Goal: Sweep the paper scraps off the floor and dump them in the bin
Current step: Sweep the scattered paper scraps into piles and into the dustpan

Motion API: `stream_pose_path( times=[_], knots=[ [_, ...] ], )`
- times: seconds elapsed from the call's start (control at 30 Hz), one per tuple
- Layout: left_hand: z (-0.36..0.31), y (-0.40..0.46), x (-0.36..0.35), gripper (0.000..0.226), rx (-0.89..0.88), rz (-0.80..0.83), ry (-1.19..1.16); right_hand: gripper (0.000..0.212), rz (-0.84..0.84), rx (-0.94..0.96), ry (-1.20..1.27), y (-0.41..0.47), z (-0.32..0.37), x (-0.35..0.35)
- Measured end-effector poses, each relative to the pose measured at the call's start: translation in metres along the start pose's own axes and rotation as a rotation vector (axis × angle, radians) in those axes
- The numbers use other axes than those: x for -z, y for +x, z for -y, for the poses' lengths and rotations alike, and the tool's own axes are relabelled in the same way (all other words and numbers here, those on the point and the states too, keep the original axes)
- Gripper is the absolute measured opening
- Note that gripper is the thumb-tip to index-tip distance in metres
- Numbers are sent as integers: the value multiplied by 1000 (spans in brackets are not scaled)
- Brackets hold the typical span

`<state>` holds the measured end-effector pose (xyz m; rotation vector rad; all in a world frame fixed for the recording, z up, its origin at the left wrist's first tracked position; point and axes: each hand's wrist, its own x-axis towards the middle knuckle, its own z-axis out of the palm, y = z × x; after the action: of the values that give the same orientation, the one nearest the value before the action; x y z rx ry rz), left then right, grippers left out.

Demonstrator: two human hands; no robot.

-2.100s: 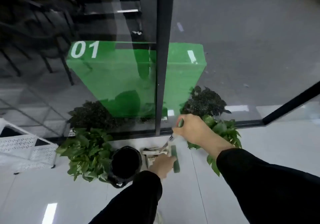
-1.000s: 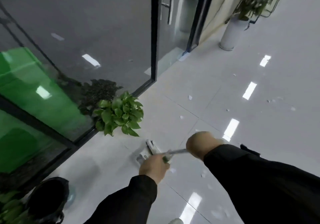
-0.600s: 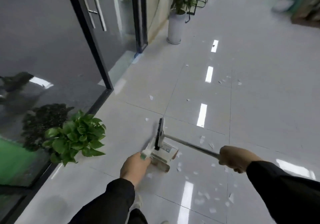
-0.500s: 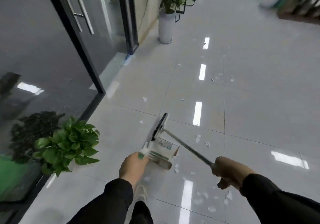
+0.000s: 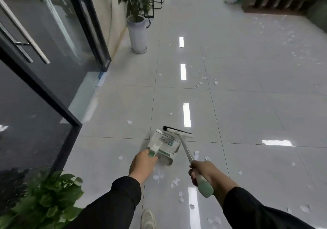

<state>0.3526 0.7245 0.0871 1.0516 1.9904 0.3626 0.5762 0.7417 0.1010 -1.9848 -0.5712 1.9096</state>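
Head view shows that most of the work is judged still to be done: paper scraps (image 5: 175, 181) are scattered over the pale tiled floor (image 5: 247, 115), with a cluster lying near the person's feet, a few more by the tile joints further ahead, and a denser spread well away toward the far right. Whether any scraps are already held in the dustpan (image 5: 163, 146) cannot be told, since its inside is turned away. The dustpan is carried low, just above the floor, and its short handle is gripped by the left hand (image 5: 142, 164), the fingers being curled round it. The broom (image 5: 184, 144) is held by the right hand (image 5: 204, 173), whose grip is closed round the green end of the long handle, and the dark bristle head is set just beyond the dustpan's far edge. No bin is seen, so the dumping step is judged not yet reachable from here. A glass door (image 5: 35, 55) is seen to the left, a leafy plant (image 5: 46, 200) at the lower left corner, and a tall white planter (image 5: 138, 35) beside the wall ahead.
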Motion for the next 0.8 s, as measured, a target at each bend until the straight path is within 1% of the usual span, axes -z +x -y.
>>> stream_pose_path(
  times=[0.03,0.07,0.13,0.17,0.23,0.27,0.3,0.33,0.37,0.4,0.43,0.47,0.5,0.53,0.57,0.63,0.67,0.73,0.77,0.8],
  knots=[
    [-12,23,9,16,-14,14,-11,5,16,-11,50,12,19,-6],
    [-15,22,11,15,-20,12,-33,6,22,-30,107,10,20,-5],
    [-41,62,25,17,-63,25,-6,13,25,-64,211,31,50,-6],
    [-41,58,28,19,-59,30,-8,15,32,-72,218,27,46,-5],
    [-72,95,35,23,-89,40,20,12,79,-52,255,44,74,9],
    [-70,92,37,25,-77,41,23,9,81,-77,279,40,70,12],
    [-86,108,38,27,-89,25,42,4,84,-84,292,49,82,22],
    [-102,128,40,27,-100,28,42,6,101,-72,302,59,97,32],
    [-102,125,42,28,-88,32,36,8,84,-84,280,53,97,36],
    [-123,150,42,28,-99,21,43,9,113,-80,266,72,118,48],
    [-146,179,43,27,-111,28,54,13,120,-42,195,89,144,58],
    [-149,178,46,27,-98,30,45,15,69,-58,183,89,148,59],
    [-178,209,43,28,-110,17,53,14,105,-58,205,111,177,70],
    [-207,243,41,30,-125,9,51,12,118,-28,177,132,209,77],
    [-212,244,46,31,-110,4,40,12,77,-37,215,130,217,70],
    [-280,316,31,33,-115,-4,38,14,130,4,214,184,288,89],
    [-286,315,35,34,-113,-10,32,15,114,9,264,179,296,82],
    [-362,381,21,33,-95,2,14,15,154,35,279,229,373,111],
    [-371,377,26,32,-94,-2,9,15,162,45,280,222,381,107],
    [-407,402,24,32,-103,0,2,14,159,49,262,242,417,120]
  ],
)
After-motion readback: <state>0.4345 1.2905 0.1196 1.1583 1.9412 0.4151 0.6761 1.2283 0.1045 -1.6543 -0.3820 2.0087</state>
